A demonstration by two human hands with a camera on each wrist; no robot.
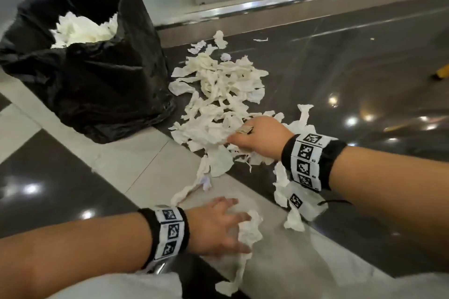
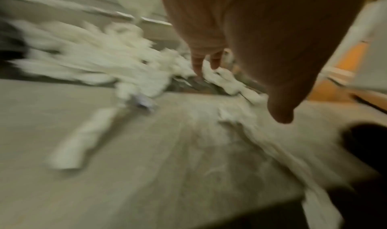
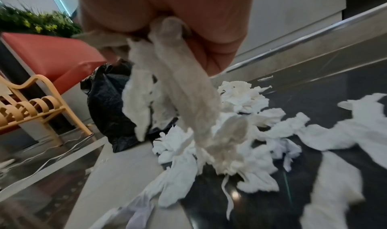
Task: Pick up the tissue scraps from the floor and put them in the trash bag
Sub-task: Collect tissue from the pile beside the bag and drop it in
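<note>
An open black trash bag stands at the upper left, with white tissue inside it. To its right a pile of torn tissue scraps covers the dark floor. My right hand lies on the near end of the pile, and the right wrist view shows its curled fingers gripping a bunch of tissue strips. Nearer to me, my left hand is low over the pale tile with its fingers spread, touching a loose scrap. The left wrist view is blurred.
A metal rail runs along the wall base behind the pile. More scraps lie under my right wrist. In the right wrist view an orange-seated bench, a plant and a white cable lie beyond the bag.
</note>
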